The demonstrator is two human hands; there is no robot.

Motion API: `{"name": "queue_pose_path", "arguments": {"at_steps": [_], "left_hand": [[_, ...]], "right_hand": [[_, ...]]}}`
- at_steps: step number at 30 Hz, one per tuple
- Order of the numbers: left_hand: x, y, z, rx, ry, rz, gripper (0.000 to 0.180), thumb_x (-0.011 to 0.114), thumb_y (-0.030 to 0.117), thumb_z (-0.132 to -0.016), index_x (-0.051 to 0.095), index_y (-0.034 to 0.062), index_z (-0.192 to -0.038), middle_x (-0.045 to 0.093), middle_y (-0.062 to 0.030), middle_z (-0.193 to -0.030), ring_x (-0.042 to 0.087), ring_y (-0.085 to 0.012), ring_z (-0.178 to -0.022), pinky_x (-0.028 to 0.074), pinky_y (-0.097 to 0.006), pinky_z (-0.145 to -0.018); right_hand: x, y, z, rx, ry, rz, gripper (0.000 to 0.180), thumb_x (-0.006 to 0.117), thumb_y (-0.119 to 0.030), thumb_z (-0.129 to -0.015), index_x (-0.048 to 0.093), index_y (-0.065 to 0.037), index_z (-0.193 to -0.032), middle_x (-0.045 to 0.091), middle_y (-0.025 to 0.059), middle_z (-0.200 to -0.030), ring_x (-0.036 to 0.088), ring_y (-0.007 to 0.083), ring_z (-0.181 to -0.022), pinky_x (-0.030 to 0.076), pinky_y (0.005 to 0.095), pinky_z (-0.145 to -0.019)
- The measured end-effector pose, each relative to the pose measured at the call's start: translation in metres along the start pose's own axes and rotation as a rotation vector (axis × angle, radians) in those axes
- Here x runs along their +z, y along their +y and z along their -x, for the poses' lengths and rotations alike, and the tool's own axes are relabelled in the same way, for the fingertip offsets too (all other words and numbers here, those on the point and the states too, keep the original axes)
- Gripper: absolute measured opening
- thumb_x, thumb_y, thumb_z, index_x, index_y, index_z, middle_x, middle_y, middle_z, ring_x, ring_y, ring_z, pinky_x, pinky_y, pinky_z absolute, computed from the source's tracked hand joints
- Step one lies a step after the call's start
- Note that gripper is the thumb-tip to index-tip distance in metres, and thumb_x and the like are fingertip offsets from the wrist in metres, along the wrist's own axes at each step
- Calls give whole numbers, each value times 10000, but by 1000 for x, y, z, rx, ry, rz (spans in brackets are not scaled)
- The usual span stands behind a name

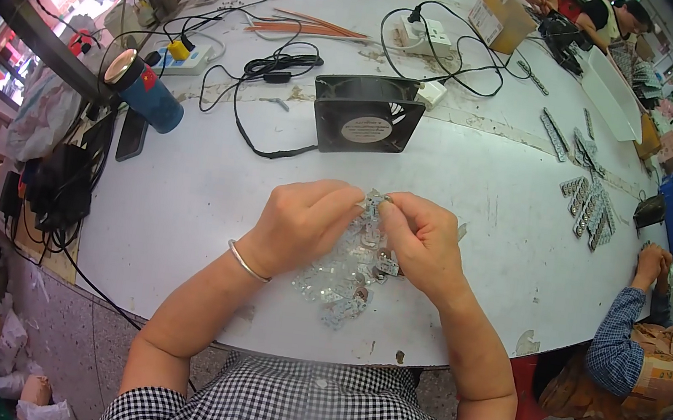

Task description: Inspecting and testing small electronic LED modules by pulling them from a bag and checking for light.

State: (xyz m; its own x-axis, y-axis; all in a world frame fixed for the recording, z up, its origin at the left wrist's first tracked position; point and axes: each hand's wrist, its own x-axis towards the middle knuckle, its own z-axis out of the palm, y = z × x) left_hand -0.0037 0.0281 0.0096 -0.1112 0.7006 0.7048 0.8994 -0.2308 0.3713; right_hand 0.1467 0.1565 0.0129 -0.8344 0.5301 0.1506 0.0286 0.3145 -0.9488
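Note:
My left hand (307, 216) and my right hand (426, 243) meet over the middle of the white table, fingertips close together. Both are closed in a pinch on a small silvery-grey flat piece (374, 205), whose exact kind is too small to make out. A silver bangle (248, 261) circles my left wrist. Under and between the hands lies a loose pile of small shiny, partly see-through flat pieces (332, 279), some with brownish parts. My hands cover the pile's edges in part. Just beyond them stands a black square cooling fan (366, 116) with its cable running off to the left.
A blue tumbler (148, 92) and a dark phone (132, 137) rest at the left, near coiled black cables (275, 66) and power strips (182, 59). Silvery perforated strips (588, 205) lie at the right. A co-worker in a checked sleeve (618, 341) sits at the right edge.

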Motion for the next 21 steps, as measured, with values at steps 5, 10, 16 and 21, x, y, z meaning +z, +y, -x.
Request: {"name": "queue_pose_path", "arguments": {"at_steps": [5, 10, 16, 21], "left_hand": [[2, 5, 0, 8, -11, -13, 214, 712, -45, -755, 647, -20, -958, 687, -148, -857, 670, -284, -670, 545, -327, -577], [2, 8, 2, 8, -57, 1, 205, 717, -36, -755, 643, -12, -945, 681, -144, -844, 658, -287, -651, 536, -328, -563], [-2, 19, 0, -277, -66, 90, 176, 728, 1, -783, 667, -5, -948, 692, -137, -844, 671, -242, -666, 531, -309, -575], [0, 13, 5, -354, -99, 235, 151, 724, 20, -796, 691, -7, -941, 699, -131, -847, 677, -231, -709, 536, -303, -642]], "right_hand": [[-1, -8, 0, 53, 11, -156, 187, 577, -123, -965, 689, 25, -987, 636, -1, -757, 538, 41, -615, 433, 209, -547], [-2, -7, 1, 91, 11, -149, 185, 581, -126, -965, 689, 22, -988, 630, -1, -737, 537, 43, -603, 426, 208, -538], [-7, -5, -1, 86, -39, -122, 184, 592, -122, -957, 696, 28, -979, 637, 3, -735, 548, 48, -605, 431, 212, -534], [-10, -6, 1, -69, -113, 105, 188, 604, -117, -949, 709, 32, -996, 660, 17, -781, 557, 50, -624, 442, 215, -535]]}}
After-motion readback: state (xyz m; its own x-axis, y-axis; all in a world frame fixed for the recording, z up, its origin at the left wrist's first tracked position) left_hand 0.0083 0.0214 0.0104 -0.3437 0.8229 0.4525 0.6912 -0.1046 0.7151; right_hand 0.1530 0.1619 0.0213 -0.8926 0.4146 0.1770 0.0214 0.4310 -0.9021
